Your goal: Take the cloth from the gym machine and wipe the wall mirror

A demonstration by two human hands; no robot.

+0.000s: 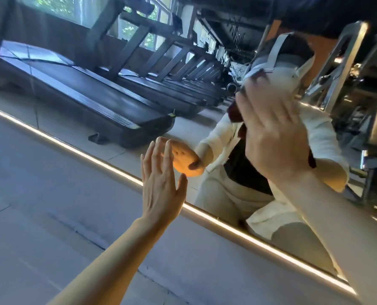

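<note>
The wall mirror (77,119) fills the upper part of the tilted head view. My right hand (273,130) lies flat with straight fingers and presses a dark red cloth (233,114) against the glass. Only edges of the cloth show past the hand, at its left and by the wrist. My left hand (161,181) is open with straight fingers, and its fingertips meet their own reflection on the glass near the mirror's lower edge. The mirror reflects a person in a white top crouching close to it.
A lit strip (73,148) runs along the mirror's bottom edge, with grey floor tiles (51,216) below it. Reflected in the glass are a row of black treadmills (117,106) and a metal gym machine (348,80) at the right.
</note>
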